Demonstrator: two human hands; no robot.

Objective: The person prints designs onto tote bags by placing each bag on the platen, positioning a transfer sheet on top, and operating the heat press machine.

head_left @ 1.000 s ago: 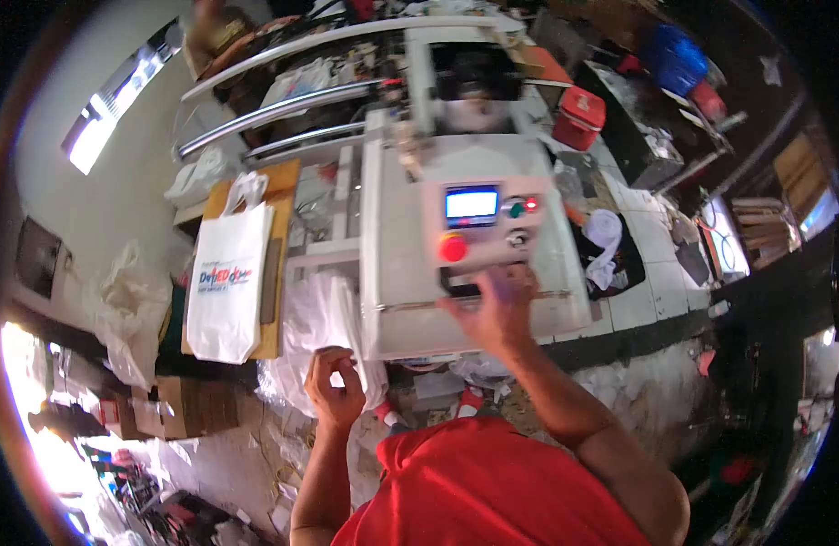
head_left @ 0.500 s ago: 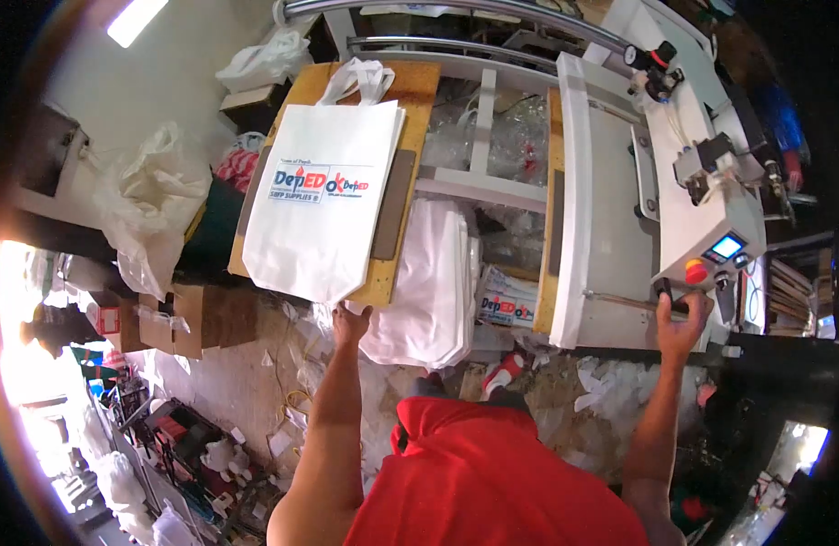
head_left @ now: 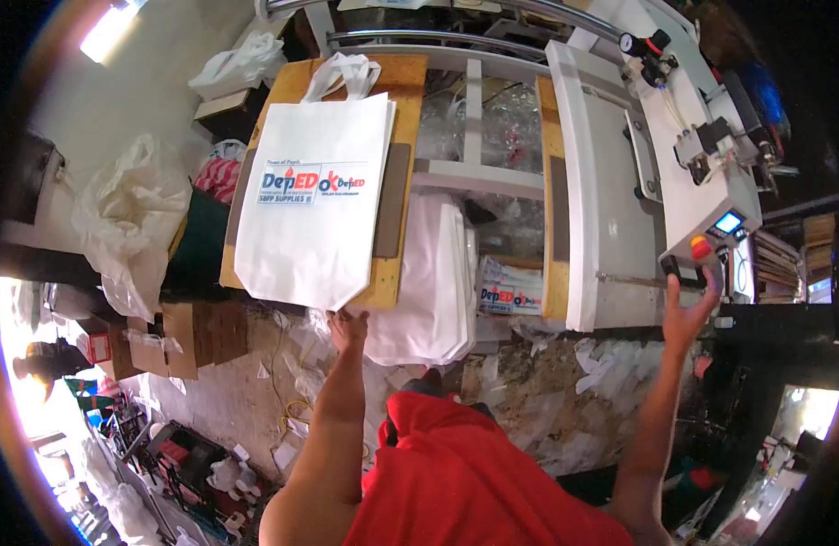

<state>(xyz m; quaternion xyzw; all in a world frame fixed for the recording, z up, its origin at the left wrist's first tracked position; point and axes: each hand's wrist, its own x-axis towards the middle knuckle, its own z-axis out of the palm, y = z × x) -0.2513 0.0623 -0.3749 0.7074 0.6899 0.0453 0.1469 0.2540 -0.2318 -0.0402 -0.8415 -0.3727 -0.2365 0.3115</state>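
A white tote bag (head_left: 315, 241) with printed blue and red lettering lies flat on a wooden board (head_left: 410, 91), its handles toward the far end. My left hand (head_left: 348, 329) is at the near edge of the bag and board; its fingertips are partly hidden, so I cannot make out its grip. My right hand (head_left: 692, 305) has thumb and fingers apart beside the black part (head_left: 681, 270) at the near end of the machine's control box (head_left: 724, 196). The red button (head_left: 701, 247) sits just above its fingers.
A stack of white bags (head_left: 428, 273) hangs below the board, right of my left hand. The white press frame (head_left: 574, 200) stands to the right. A printed bag (head_left: 510, 289) lies lower down. Plastic sacks (head_left: 133, 214) and cardboard boxes (head_left: 192, 337) are at left.
My right hand has shifted slightly right and its fingers have spread upward beside the red button. The view has moved a little; my left hand stays at the board's near edge.
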